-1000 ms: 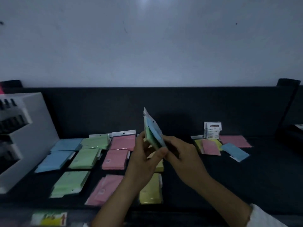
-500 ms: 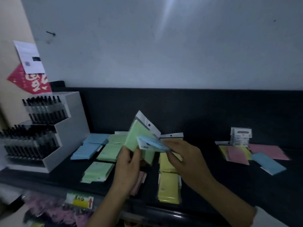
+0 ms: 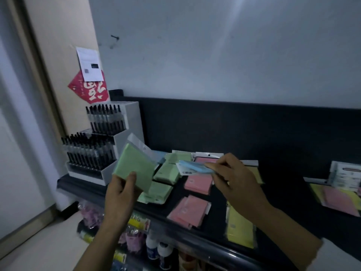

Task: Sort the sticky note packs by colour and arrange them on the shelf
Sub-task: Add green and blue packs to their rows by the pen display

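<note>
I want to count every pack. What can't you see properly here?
All in the head view:
- Blue sticky note packs: mostly hidden behind the green sticky note pack in the left hand.
- Pink and yellow packs: cut off by the right edge.
- Lower-shelf goods: blurred.

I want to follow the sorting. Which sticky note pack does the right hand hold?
The flat light blue pack, pinched by the right hand; the left hand holds a green one.

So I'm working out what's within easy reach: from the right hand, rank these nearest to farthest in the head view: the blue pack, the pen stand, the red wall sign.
1. Blue pack: in the right hand's grip, touching.
2. Pen stand: at the shelf's left end, past the left hand's green pack.
3. Red wall sign: on the wall above the stand, farthest.
</note>
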Demonstrator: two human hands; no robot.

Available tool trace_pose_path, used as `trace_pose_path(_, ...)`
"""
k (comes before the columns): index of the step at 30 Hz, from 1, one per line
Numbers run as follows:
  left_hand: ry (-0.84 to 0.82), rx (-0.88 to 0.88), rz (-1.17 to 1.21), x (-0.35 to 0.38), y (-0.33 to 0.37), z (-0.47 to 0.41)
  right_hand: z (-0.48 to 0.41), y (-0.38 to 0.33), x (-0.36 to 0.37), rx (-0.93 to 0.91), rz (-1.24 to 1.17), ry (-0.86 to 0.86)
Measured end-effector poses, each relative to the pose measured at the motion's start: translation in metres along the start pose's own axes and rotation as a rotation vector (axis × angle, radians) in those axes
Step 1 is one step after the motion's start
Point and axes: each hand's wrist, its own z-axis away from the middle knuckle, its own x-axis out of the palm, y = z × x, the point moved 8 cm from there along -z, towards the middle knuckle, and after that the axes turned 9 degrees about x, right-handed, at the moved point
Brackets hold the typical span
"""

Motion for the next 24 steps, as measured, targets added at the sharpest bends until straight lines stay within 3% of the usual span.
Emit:
trace_pose_path(8,0.043,-0.018,-0.012,-0.046,-0.019,-0.031,-0.034,-0.029,0.037,-0.027,0.091,-0.034)
trace_pose_path(16,-0.044,-0.024,0.074,-0.072,-0.042,-0.090,-0.066,-0.048,0.094,0.078,0.137,-0.058)
trace_pose_path(24,-0.217,0.120,-0.013,-0.077,-0.044,-0.142,-0.102,-0.042,0.156,0.220,0.322,-0.077)
